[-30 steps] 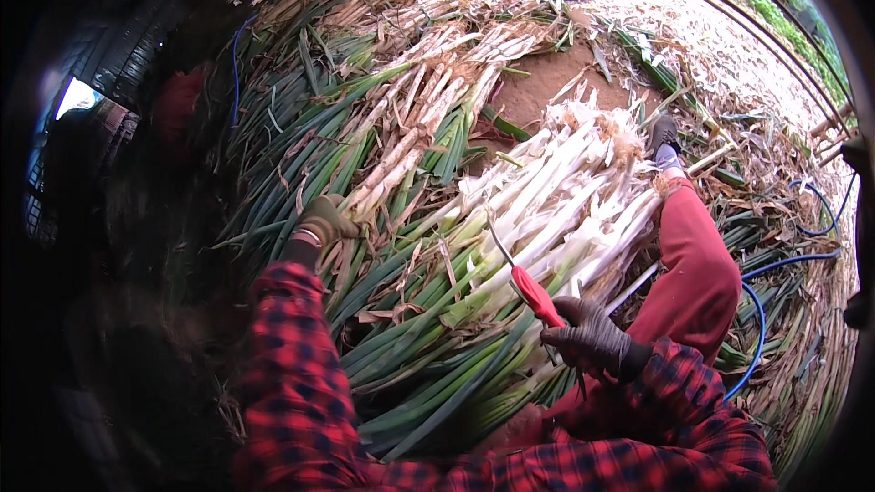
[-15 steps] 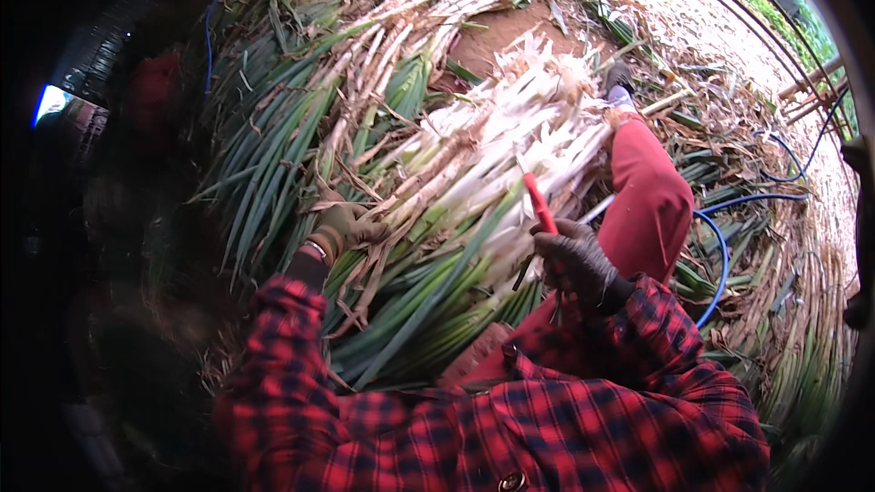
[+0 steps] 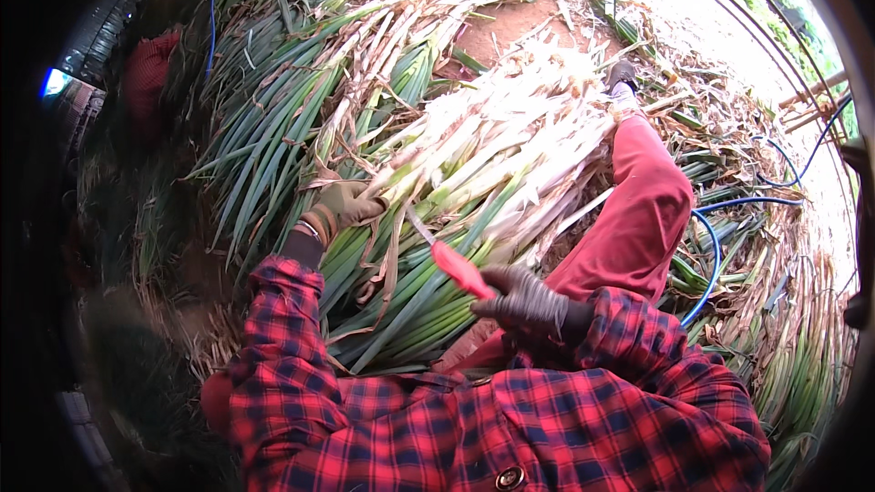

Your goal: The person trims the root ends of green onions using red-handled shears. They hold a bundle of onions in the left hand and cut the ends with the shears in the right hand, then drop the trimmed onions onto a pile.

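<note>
My right hand (image 3: pixel 521 299), in a dark glove, is closed round the red handle of a knife (image 3: pixel 462 271). Its pale blade slants up and left, close to my left hand (image 3: pixel 339 208). That gloved hand has its fingers closed on a spring onion (image 3: pixel 401 178) at the left side of a large bunch; the exact grip is partly hidden. The bunch of spring onions (image 3: pixel 510 132) lies with white root ends up and right, and green leaves (image 3: pixel 410 310) down toward my lap. A dry brown leaf (image 3: pixel 390 264) hangs beside the blade.
More green spring onions (image 3: pixel 273 128) with dry leaves are heaped to the left. My leg in red trousers (image 3: pixel 643 200) stretches along the bunch's right side. A blue hose (image 3: pixel 715 255) curves over plant litter at the right. Bare brown soil (image 3: pixel 510 32) shows beyond the bunch.
My right hand has moved left and down, and the knife has swung from pointing up to pointing up-left, its blade near my left hand. My left hand stays in nearly the same place.
</note>
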Demonstrator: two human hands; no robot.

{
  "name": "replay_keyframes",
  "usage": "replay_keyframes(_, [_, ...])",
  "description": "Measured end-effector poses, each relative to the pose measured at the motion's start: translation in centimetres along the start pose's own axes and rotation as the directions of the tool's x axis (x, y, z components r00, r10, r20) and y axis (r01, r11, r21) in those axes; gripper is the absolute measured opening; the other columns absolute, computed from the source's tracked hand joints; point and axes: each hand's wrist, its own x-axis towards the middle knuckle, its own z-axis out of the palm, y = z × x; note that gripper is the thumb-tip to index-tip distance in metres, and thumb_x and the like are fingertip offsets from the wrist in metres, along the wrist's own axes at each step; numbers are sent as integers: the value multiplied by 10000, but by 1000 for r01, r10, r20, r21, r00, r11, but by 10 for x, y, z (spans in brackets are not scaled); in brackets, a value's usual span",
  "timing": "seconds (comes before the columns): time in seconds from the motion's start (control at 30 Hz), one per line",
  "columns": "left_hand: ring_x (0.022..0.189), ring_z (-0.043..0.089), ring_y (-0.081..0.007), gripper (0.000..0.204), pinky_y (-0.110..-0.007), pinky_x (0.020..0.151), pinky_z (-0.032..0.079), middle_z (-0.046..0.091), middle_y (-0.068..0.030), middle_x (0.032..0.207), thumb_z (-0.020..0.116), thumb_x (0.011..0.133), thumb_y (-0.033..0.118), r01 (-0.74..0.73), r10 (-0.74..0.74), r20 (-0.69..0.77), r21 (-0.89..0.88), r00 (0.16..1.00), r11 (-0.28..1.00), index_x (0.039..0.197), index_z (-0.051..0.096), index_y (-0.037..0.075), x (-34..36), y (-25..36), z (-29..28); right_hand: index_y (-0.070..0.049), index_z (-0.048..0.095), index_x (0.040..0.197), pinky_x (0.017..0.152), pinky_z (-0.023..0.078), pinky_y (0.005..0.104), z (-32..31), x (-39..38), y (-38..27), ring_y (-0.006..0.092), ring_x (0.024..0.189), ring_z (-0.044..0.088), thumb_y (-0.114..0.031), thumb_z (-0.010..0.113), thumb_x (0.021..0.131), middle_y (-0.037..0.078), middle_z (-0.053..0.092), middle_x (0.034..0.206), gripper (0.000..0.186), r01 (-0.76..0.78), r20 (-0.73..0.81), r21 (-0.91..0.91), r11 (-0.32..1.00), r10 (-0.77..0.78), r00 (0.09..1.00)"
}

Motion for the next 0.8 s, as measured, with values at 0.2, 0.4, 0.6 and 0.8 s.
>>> replay_keyframes(0.2, [962, 664, -199, 741, -325, 889, 513, 725, -153, 1089, 806, 698, 522, 17, -12, -31, 157, 999, 987, 1187, 687, -22, -6, 13, 3, -76, 567, 1116, 346, 317, 251, -14, 18, -16, 80, 379, 405, -290, 694, 919, -29, 442, 555, 317, -109, -104, 190, 976, 130, 986])
replay_keyframes(0.4, [1027, 682, -246, 809, -347, 927, 499, 726, -170, 1129, 837, 663, 585, 32, -18, -80, 186, 997, 982, 1198, 694, -5, -9, 18, 6, -98, 598, 1002, 359, 345, 283, -18, 21, -11, 98, 406, 448, -212, 726, 879, -10, 487, 579, 211, -73, -88, 103, 992, 82, 993])
replay_keyframes(0.6, [870, 674, -175, 639, -324, 825, 531, 740, -125, 973, 852, 685, 402, -56, 51, -129, -31, 990, 998, 1141, 712, -22, -6, 11, 14, -41, 598, 900, 403, 419, 323, -94, 79, -20, 147, 464, 504, -282, 775, 830, 30, 511, 631, 307, 19, -314, 139, 990, 26, 949])
replay_keyframes(0.8, [806, 667, -137, 519, -309, 760, 542, 750, -99, 913, 829, 708, 288, -212, 206, -163, -21, 965, 977, 1099, 721, -37, -50, 45, 13, -21, 611, 932, 394, 438, 316, -113, 71, -35, 145, 472, 514, -264, 766, 842, 36, 526, 684, 301, 97, -378, 211, 973, -10, 926])
